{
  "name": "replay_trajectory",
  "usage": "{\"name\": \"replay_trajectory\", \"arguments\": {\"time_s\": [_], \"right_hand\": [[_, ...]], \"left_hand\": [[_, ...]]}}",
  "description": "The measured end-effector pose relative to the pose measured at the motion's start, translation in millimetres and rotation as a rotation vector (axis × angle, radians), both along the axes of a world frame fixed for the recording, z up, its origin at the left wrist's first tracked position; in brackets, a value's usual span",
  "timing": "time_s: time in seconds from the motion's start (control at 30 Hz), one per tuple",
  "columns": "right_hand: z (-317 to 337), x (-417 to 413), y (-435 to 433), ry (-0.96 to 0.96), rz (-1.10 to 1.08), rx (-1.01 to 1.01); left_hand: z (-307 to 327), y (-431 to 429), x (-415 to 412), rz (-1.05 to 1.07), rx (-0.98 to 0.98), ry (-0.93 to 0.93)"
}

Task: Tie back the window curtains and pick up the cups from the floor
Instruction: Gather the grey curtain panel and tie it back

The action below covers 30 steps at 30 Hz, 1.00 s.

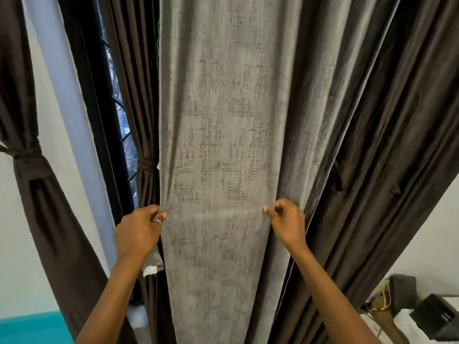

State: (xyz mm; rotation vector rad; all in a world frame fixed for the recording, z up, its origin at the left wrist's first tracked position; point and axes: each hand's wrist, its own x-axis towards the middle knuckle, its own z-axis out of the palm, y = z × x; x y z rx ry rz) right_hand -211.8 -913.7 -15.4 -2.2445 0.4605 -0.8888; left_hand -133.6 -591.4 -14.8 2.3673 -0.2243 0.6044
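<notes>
Both hands pinch the grey crosshatch-patterned curtain by its edges.

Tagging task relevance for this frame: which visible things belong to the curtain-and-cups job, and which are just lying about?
Job: grey textured fabric curtain panel, pinched at its edges by left grip and right grip; loose dark brown curtain; tied dark brown curtain. No cups visible.
Lying about: black box; yellow cord; teal surface.

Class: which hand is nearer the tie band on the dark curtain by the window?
Left. The left hand pinches the grey curtain at its edge just below the tie band; the right hand pinches the opposite edge, across the panel.
</notes>
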Motion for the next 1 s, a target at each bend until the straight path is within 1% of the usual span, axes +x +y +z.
{"name": "replay_trajectory", "arguments": {"time_s": [0.13,0.23,0.4,0.5,0.57,0.67,0.8,1.0], "right_hand": [[-6,-13,18,-0.04,-0.012,0.019],[-15,-16,36,-0.091,0.053,0.03],[-32,-10,72,-0.1,0.175,0.027],[-32,-4,91,-0.116,0.253,0.028],[-32,-2,100,-0.106,0.294,0.038],[-36,-1,103,-0.103,0.291,0.037],[-38,-4,101,-0.106,0.303,0.02],[-41,0,104,-0.103,0.269,-0.028]], "left_hand": [[-3,-13,-10,-0.001,-0.06,0.012],[-7,-29,-21,-0.036,-0.08,-0.009],[-9,-70,-39,-0.11,-0.076,0.002],[-11,-92,-45,-0.129,-0.035,0.015],[-10,-102,-49,-0.146,-0.043,0.035],[-9,-107,-53,-0.158,-0.044,0.033],[-6,-103,-51,-0.243,-0.039,0.036],[2,-102,-55,-0.348,-0.01,0.106]]}}
